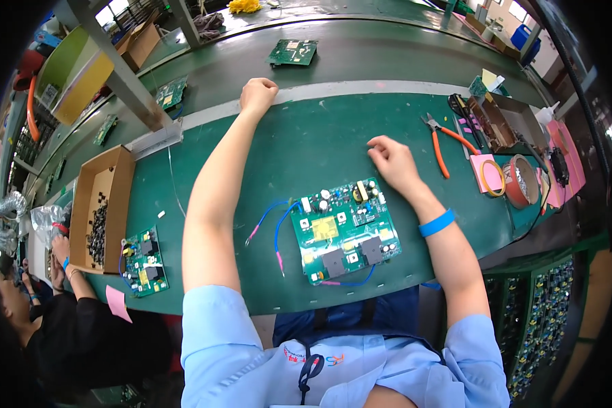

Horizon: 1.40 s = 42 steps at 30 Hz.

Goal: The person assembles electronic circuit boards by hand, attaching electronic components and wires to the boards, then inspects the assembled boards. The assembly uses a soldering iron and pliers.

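Observation:
A green circuit board (pixel 347 231) with grey relays, capacitors and a yellow patch lies on the green table in front of me. Blue wires with pink sleeves stretch out from its left side and lower edge. Above its upper right corner is my right hand (pixel 394 163), fingers curled in and apart from the board; nothing shows in them. My left arm reaches far forward, and my left hand (pixel 258 96) is closed in a loose fist by the table's pale far edge. Just beyond it, another circuit board (pixel 292 52) rests on the conveyor belt.
Orange-handled pliers (pixel 442 139), a tape roll (pixel 519 180) and a brown box (pixel 503 122) sit at right. At left, a cardboard box (pixel 100 204) of small black parts stands by another board (pixel 145 262). A co-worker's hand (pixel 60 250) is beside that box. A metal post (pixel 119 68) rises behind.

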{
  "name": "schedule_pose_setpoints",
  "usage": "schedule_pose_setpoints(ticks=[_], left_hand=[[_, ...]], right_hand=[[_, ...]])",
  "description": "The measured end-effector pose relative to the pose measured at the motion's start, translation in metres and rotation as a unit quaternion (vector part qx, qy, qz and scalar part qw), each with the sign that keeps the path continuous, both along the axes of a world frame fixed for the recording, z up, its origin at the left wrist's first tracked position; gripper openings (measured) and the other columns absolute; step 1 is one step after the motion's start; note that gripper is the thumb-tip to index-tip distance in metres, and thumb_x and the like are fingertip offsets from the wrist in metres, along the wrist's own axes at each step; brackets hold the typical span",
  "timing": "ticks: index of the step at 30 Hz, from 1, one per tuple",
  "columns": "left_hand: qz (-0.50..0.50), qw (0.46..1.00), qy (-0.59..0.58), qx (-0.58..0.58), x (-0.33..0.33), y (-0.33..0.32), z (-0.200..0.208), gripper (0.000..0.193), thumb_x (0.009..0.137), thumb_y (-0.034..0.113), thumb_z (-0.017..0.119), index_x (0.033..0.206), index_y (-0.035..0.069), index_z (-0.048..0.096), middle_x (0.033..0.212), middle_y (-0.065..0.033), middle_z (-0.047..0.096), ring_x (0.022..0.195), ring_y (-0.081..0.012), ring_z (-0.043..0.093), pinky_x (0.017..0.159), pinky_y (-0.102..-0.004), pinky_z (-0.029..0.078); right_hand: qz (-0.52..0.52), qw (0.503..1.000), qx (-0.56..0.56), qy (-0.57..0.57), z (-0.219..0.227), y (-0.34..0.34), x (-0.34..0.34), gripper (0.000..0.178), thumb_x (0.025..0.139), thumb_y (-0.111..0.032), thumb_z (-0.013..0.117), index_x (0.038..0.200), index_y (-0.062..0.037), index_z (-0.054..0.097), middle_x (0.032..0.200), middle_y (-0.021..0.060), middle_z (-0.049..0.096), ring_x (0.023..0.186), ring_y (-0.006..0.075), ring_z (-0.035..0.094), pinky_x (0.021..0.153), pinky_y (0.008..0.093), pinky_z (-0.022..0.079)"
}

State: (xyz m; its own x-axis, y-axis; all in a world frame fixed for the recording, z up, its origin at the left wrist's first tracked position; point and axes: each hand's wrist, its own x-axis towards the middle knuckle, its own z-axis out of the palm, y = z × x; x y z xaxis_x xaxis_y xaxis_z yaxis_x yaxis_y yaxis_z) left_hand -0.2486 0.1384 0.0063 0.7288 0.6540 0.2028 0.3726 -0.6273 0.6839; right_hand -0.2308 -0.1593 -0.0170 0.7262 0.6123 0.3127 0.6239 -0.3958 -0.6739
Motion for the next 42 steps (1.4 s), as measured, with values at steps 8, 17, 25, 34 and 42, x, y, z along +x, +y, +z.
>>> schedule_pose_setpoints(ticks=[8,17,25,34,42], left_hand=[[0.111,0.992,-0.055,0.018,0.056,0.030,-0.015,0.027,0.067,0.022,0.054,0.089,0.006,0.056,0.089,-0.0120,0.057,0.082,-0.0254,0.055,0.071,-0.0337,0.043],[0.019,0.864,-0.160,-0.477,0.106,0.046,-0.017,0.035,0.081,0.013,0.040,0.107,-0.009,0.034,0.110,-0.0250,0.037,0.098,-0.0357,0.043,0.067,-0.0434,0.046],[0.047,0.832,-0.206,-0.513,0.133,0.055,-0.031,0.033,0.081,0.003,0.036,0.111,-0.007,0.028,0.091,-0.0226,0.051,0.078,-0.0337,0.056,0.060,-0.0401,0.050],[-0.061,0.823,-0.302,-0.476,0.059,0.033,-0.001,0.035,0.079,0.010,0.040,0.112,0.000,0.033,0.086,-0.0147,0.053,0.075,-0.0262,0.055,0.056,-0.0330,0.048],[-0.192,0.808,-0.248,-0.498,-0.042,-0.041,0.029,0.027,0.079,0.013,0.041,0.103,0.000,0.043,0.074,-0.0070,0.054,0.062,-0.0141,0.055,0.048,-0.0238,0.046]], right_hand=[[0.035,0.986,-0.065,-0.148,0.003,0.005,-0.017,0.013,0.068,-0.012,0.055,0.080,-0.0066,0.052,0.074,0.0084,0.048,0.068,0.0255,0.052,0.056,0.0350,0.043],[0.043,0.991,-0.065,-0.110,0.005,0.000,-0.012,0.016,0.068,-0.011,0.056,0.083,-0.0054,0.052,0.077,0.0089,0.049,0.069,0.0249,0.053,0.058,0.0341,0.044],[0.053,0.992,-0.060,-0.093,0.007,0.000,-0.011,0.017,0.068,-0.011,0.057,0.083,-0.0060,0.052,0.077,0.0086,0.049,0.068,0.0248,0.054,0.058,0.0335,0.044],[0.057,0.996,-0.018,-0.065,0.004,0.001,-0.010,0.017,0.067,-0.011,0.057,0.083,-0.0042,0.053,0.073,0.0088,0.052,0.065,0.0247,0.053,0.057,0.0334,0.043],[0.045,0.892,0.265,0.363,0.016,-0.008,0.007,0.033,0.082,-0.030,0.042,0.100,-0.0022,0.047,0.081,0.0061,0.054,0.069,0.0101,0.051,0.055,0.0220,0.044]])
